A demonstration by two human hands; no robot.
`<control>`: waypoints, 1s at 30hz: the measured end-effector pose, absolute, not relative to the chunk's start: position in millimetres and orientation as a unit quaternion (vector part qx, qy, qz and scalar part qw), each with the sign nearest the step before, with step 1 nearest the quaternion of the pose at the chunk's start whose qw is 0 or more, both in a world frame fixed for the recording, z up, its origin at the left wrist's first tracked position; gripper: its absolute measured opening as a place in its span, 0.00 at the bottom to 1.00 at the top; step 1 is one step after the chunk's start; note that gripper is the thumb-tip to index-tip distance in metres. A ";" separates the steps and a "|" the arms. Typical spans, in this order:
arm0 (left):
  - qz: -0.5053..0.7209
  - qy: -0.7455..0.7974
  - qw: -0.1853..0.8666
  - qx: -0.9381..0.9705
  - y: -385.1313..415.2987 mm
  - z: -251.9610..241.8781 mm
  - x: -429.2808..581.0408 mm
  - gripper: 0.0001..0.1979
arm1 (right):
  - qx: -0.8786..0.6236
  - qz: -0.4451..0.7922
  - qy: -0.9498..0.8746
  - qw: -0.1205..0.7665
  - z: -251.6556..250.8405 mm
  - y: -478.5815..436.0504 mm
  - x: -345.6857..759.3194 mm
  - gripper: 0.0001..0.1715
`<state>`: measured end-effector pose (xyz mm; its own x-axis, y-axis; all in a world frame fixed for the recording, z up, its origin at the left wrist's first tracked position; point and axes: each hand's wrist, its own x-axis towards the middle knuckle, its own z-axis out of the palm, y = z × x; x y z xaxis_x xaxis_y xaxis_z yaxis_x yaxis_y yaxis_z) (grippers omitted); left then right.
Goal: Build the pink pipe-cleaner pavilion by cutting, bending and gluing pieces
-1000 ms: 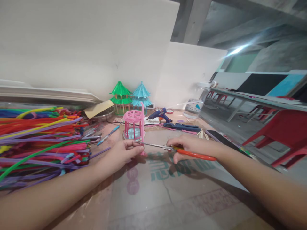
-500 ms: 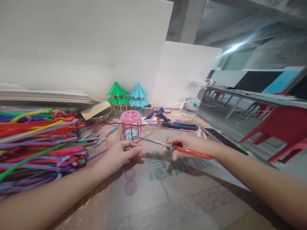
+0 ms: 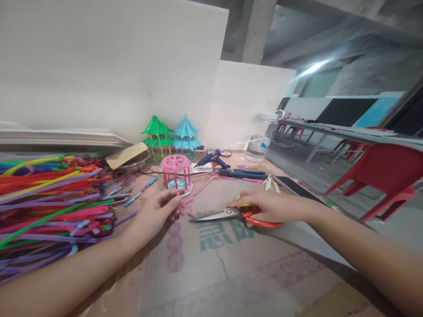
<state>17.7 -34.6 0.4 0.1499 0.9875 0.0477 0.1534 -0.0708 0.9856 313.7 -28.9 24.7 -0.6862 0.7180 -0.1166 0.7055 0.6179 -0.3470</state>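
My left hand (image 3: 167,208) pinches a short piece of pink pipe cleaner (image 3: 179,195) between thumb and fingers. Several cut pink bits (image 3: 188,201) lie by its fingertips. Orange-handled scissors (image 3: 228,214) are in my right hand (image 3: 264,207), low over the board, blades together and pointing left. Just behind my left hand stands a small pink pavilion frame (image 3: 176,164), with a spoked round top on thin posts over a pale blue base. A longer pink strip (image 3: 204,186) lies to the right of it.
Colourful pipe cleaners (image 3: 53,202) are heaped at the left, near a blue pen (image 3: 141,191). Green (image 3: 157,132) and blue (image 3: 186,132) model pavilions stand at the back. A glue gun (image 3: 211,158), a dark blue tool (image 3: 243,174) and a water jug (image 3: 259,143) sit farther right.
The scissors have dropped from the pink strip by my left hand towards the board, and their blades are together. The long pink strip, raised before, now lies on the table.
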 end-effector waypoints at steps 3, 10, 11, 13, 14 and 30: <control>0.442 0.480 0.474 0.592 -32.8 -1.8 16.9 0.21 | -0.375 0.171 -0.911 -0.016 37.1 -33.7 309.9 0.26; 0.421 0.479 0.462 0.616 -35.1 3.0 18.3 0.20 | -0.387 0.158 -0.908 0.036 58.0 -24.8 282.5 0.15; 0.419 0.479 0.459 0.620 -35.7 4.2 18.6 0.20 | -0.402 0.120 -0.905 0.065 56.5 -20.9 274.8 0.14; 0.417 0.477 0.446 0.632 -36.2 5.9 18.6 0.20 | -0.418 0.021 -0.903 0.097 50.1 -11.9 258.2 0.15; 0.415 0.477 0.438 0.639 -36.1 6.2 18.5 0.21 | -0.409 -0.019 -0.907 0.095 45.8 -7.1 250.2 0.16; 0.398 0.461 0.481 0.631 -38.3 -0.2 19.0 0.20 | -0.419 0.121 -0.842 0.318 28.7 -18.4 219.3 0.07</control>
